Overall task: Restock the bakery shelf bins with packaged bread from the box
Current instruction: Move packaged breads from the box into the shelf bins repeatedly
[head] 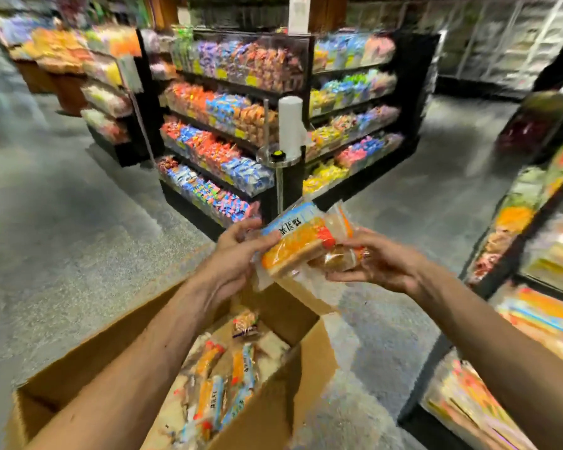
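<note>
Left hand (238, 254) grips a bread packet (298, 243) at its near-left edge, thumb on top and fingers curled beneath. Right hand (382, 263) holds a second packet (343, 254) from the right, fingers curled under it. Both packets are in the air, touching each other, above the far corner of the cardboard box (78, 362).

Box: open at the top, flaps up, standing on the grey floor (62, 222). Contents: loose packets (221, 384) lying at mixed angles, mostly in orange-and-blue wrappers. One small darker pack (245, 324) lies near the far wall.

Bread packet: clear film, pale sliced loaf showing at the lower end, orange panel across the face, blue band along the top edge.

Second packet: clear film with orange trim, brown contents. The frame is smeared here, so it may be a different product; cannot confirm.

Writing: black characters on the blue band, not legible.

Shelf bins (540, 323) at right hold flat orange and yellow packs. Across the aisle, a tiered display (221, 131) is filled with small bright wrapped items. A white roll (291, 123) stands upright at its corner.
</note>
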{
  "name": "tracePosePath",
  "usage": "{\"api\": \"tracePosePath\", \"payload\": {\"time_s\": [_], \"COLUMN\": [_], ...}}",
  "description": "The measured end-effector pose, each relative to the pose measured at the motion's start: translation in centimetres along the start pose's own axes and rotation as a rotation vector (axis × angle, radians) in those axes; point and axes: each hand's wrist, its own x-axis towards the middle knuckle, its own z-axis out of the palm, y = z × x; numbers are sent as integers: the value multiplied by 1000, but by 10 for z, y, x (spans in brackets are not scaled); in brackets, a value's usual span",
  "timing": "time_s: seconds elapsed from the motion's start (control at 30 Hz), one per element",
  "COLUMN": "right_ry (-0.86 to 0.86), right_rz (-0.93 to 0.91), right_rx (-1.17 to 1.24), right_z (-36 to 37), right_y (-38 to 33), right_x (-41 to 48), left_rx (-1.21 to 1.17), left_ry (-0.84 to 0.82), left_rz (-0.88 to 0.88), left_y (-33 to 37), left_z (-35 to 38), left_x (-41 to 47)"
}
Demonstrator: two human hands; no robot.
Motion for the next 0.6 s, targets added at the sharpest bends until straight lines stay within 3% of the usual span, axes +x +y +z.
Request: {"api": "tracePosePath", "payload": {"time_s": [0.27, 0.6], "right_ry": [236, 599], "right_rz": [-264, -433], "right_rx": [0, 49], "right_z": [-133, -287], "right_y": [-53, -95], "right_x": [-143, -305], "left_rx": [-68, 114], "left_ry": [-284, -542], "left_rz": [-175, -288], "left_y": [-25, -125], "left_z": [198, 445], "left_x": [7, -20]}}
